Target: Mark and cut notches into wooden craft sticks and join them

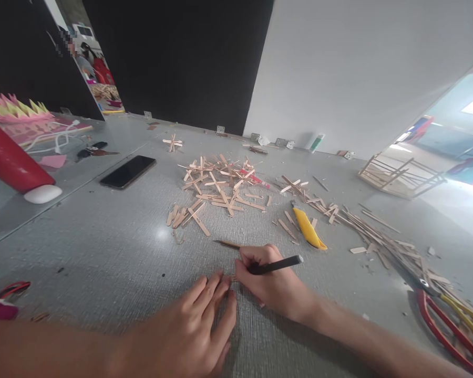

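Note:
My right hand [274, 281] is closed around a black pen [278, 264], its grey end pointing up and right and its tip hidden by the fingers. Beside those fingers a thin dark-pointed stick [226, 243] lies on the table, partly covered by the hand. My left hand [201, 320] rests on the table, fingers bent and pressing at a small piece of wooden stick [233, 278], mostly hidden between the two hands. Ahead of them is a heap of flat wooden craft sticks [216, 181], many crossed. A yellow utility knife [308, 227] lies to the right.
Red-handled scissors [437, 315] and cut sticks [374, 231] lie at right, near a small stick frame [402, 176]. A phone [129, 171], keys [96, 150] and a red cylinder [13, 155] are at left. A glue stick [316, 143] stands by the back panel [319, 68].

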The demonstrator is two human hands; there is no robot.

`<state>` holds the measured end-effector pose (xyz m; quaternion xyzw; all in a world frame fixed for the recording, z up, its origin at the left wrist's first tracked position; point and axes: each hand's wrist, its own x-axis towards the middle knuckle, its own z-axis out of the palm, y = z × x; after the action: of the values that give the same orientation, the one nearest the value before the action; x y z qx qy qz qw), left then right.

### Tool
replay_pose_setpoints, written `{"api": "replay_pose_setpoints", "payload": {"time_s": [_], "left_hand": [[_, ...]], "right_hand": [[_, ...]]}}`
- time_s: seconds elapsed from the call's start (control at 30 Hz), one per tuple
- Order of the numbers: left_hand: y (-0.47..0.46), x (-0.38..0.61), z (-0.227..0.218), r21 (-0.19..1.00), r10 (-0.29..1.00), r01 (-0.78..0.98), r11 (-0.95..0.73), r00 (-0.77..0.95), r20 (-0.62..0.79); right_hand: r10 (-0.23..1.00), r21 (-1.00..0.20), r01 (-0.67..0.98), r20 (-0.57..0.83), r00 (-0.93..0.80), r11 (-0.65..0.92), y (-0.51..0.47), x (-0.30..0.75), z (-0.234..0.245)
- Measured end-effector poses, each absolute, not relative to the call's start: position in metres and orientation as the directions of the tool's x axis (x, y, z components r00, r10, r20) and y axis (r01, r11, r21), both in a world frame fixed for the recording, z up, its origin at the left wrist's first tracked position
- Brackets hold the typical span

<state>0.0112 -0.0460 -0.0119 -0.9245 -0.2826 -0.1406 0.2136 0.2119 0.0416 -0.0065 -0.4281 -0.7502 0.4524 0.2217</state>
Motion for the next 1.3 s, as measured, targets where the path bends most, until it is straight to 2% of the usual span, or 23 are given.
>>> {"api": "replay_pose_setpoints", "payload": {"time_s": [0.43, 0.73, 1.07, 1.3], "left_hand": [[-0.0456, 0.0119, -0.0124, -0.326, 0.462, 0.589, -0.739, 0.796, 0.391], [-0.0461, 0.0119, -0.0126, -0.325, 0.456, 0.594, -0.736, 0.790, 0.410], [-0.0463, 0.0126, -0.0125, -0.328, 0.462, 0.594, -0.734, 0.792, 0.400], [-0.0468, 0.0122, -0.0154, -0.326, 0.476, 0.604, -0.727, 0.786, 0.396]], "right_hand": [[0.847, -0.918, 0.381, -0.113, -0.519, 0.110, 0.0379, 0.2108, -0.0104], [0.846, -0.914, 0.395, -0.138, -0.514, 0.091, 0.0388, 0.2086, -0.0092], [0.848, -0.871, 0.442, -0.058, -0.526, 0.215, 0.0389, 0.2091, -0.0050], [0.848, -0.848, 0.470, -0.047, -0.527, 0.245, 0.0407, 0.2088, -0.0047]]}}
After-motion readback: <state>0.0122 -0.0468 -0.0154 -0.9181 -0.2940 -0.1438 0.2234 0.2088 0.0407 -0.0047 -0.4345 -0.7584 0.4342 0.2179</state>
